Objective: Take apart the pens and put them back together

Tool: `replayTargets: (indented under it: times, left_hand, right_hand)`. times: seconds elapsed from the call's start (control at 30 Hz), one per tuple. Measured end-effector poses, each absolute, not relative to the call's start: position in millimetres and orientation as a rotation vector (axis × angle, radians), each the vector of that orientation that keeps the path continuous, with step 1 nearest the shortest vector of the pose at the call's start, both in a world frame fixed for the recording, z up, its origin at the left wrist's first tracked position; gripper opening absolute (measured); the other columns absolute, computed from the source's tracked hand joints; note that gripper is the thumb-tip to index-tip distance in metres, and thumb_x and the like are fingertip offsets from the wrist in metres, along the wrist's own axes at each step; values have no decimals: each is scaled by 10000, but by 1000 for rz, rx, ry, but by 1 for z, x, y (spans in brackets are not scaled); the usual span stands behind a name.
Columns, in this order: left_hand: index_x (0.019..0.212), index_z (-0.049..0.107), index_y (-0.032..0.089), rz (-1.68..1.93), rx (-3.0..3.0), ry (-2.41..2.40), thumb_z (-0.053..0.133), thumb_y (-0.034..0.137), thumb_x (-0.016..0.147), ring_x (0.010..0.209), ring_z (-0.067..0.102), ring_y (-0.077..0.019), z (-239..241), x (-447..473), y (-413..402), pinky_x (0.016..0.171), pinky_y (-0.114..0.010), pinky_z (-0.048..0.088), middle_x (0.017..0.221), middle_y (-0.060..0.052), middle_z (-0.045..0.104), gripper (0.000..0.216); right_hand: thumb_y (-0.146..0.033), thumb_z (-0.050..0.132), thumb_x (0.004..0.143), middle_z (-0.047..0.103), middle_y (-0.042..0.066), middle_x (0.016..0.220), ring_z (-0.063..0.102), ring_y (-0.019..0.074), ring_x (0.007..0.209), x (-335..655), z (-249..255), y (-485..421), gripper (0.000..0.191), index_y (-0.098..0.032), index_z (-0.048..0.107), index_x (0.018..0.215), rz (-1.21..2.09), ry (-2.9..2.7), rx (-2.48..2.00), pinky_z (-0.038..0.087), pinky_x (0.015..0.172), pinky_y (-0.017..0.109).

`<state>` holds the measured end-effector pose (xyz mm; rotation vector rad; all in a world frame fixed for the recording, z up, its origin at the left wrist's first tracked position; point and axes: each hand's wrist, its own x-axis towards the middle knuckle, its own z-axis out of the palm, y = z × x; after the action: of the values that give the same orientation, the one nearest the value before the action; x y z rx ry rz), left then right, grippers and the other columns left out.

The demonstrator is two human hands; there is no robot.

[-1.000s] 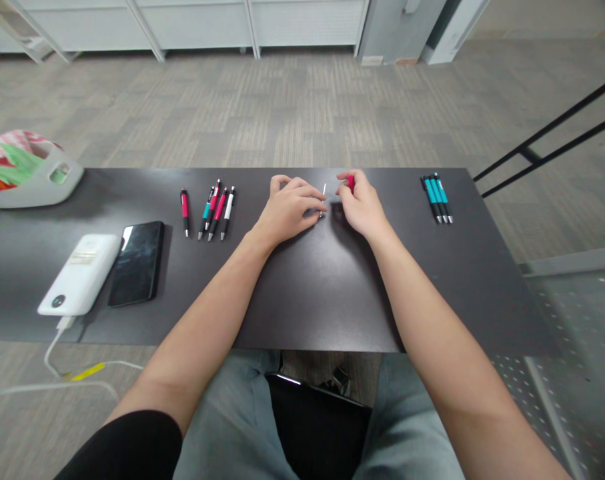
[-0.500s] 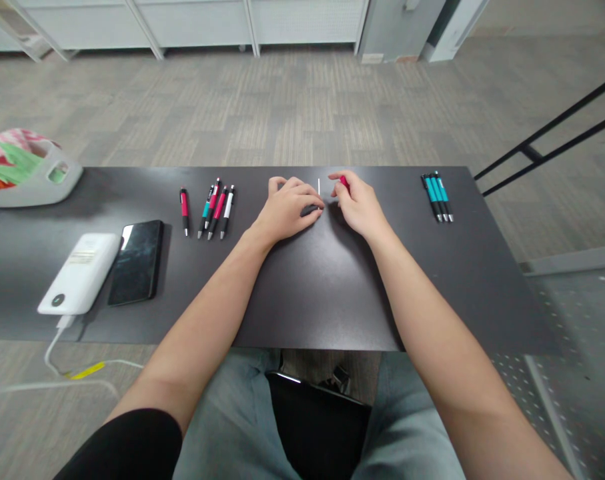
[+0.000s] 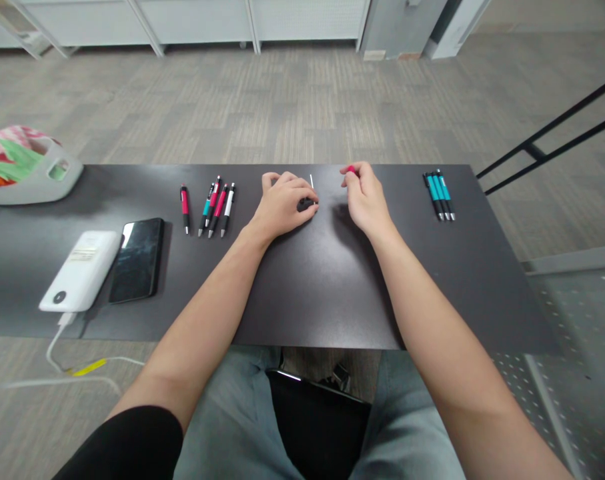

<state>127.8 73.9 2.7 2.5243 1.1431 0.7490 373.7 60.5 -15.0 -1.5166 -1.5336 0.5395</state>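
Observation:
My left hand (image 3: 282,205) rests low over the table, its fingers closed around a black pen part (image 3: 305,205). A thin white ink refill (image 3: 311,181) stands out beyond those fingertips. My right hand (image 3: 368,200) is raised a little to the right, pinching a red pen barrel (image 3: 351,169); most of the barrel is hidden by the fingers. Left of my left hand lie several pens: a lone red pen (image 3: 185,208), then a group with a teal pen (image 3: 206,212), red pens (image 3: 218,210) and a white pen (image 3: 228,209).
Teal pens (image 3: 439,195) lie side by side at the right of the dark table (image 3: 322,293). On the left are a black phone (image 3: 137,260), a white power bank (image 3: 81,270) with a cable, and a white basket (image 3: 65,180) holding colourful cloth or bags.
My hands have drawn apart. The right hand has moved right and slightly up with the red barrel, and the left has shifted slightly left with the black part and refill.

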Motion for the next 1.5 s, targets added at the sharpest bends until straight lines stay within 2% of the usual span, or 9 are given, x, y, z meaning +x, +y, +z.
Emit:
replayTargets:
  times: [0.13, 0.27, 0.43, 0.5, 0.67, 0.87, 1.13, 1.37, 1.5]
  left_hand:
    - [1118, 943, 342, 776, 2518, 1133, 851, 282, 1098, 1362, 755, -372, 2, 128, 74, 1272, -705, 383, 1327, -46, 966, 112]
    - [1143, 933, 347, 881, 2497, 1206, 792, 279, 1128, 1330, 756, -367, 1, 129, 76, 1268, -695, 387, 1313, -56, 951, 158]
    - [1158, 890, 362, 1068, 2443, 1388, 664, 397, 1234, 1293, 723, -372, -7, 125, 86, 1198, -685, 412, 1221, -71, 920, 241]
    - [1166, 879, 367, 1128, 2406, 1423, 642, 438, 1249, 1292, 710, -374, -10, 124, 89, 1204, -679, 411, 1213, -69, 912, 261]
    - [1150, 868, 347, 1108, 2385, 1427, 628, 477, 1262, 1290, 709, -378, -15, 124, 93, 1245, -665, 396, 1212, -71, 887, 295]
    - [1140, 843, 346, 1049, 2462, 1403, 604, 492, 1281, 1257, 708, -369, -14, 126, 92, 1196, -656, 425, 1191, -74, 879, 314]
    - [1142, 874, 328, 981, 2418, 1311, 690, 384, 1216, 1292, 703, -370, -5, 131, 83, 1245, -651, 391, 1224, -71, 875, 207]
    - [1267, 926, 352, 771, 2520, 1122, 917, 382, 1077, 1437, 672, -394, 0, 137, 70, 1247, -634, 393, 1414, -86, 844, 193]
    - [1218, 941, 345, 744, 2521, 1107, 909, 347, 1091, 1437, 668, -407, -2, 148, 64, 1255, -658, 380, 1405, -92, 852, 131]
  right_hand:
    - [-500, 660, 1213, 879, 164, 1391, 807, 373, 1323, 372, -1, 54, 312, -294, 860, 1335, 548, -1606, -1501, 617, 1290, 578]
    - [-555, 711, 1197, 915, 145, 1295, 807, 394, 1394, 377, 5, 54, 385, -290, 929, 1370, 548, -1615, -1477, 620, 1309, 591]
    - [-410, 747, 1145, 885, 47, 1035, 806, 312, 1010, 390, 9, 51, 281, -293, 865, 1372, 698, -1688, -1516, 676, 1133, 530]
    - [-377, 820, 1081, 879, 25, 993, 759, 277, 905, 396, 14, 48, 238, -292, 843, 1302, 759, -1752, -1468, 673, 1033, 488]
    - [-457, 953, 954, 865, 46, 909, 762, 279, 877, 407, 24, 41, 196, -277, 879, 982, 856, -1849, -1424, 641, 892, 445]
    - [-519, 995, 890, 806, 26, 750, 720, 257, 748, 397, 23, 41, 264, -271, 908, 922, 898, -1829, -1474, 617, 754, 410]
    - [-410, 927, 932, 830, 33, 816, 738, 257, 805, 389, 27, 39, 159, -257, 892, 958, 799, -1813, -1510, 616, 805, 405]
    - [-345, 899, 993, 839, 38, 906, 736, 255, 857, 390, 30, 41, 89, -259, 876, 1000, 696, -1700, -1505, 601, 825, 412]
    - [-348, 883, 1022, 844, 49, 941, 756, 274, 908, 391, 29, 44, 111, -249, 891, 1074, 599, -1626, -1512, 593, 819, 413]
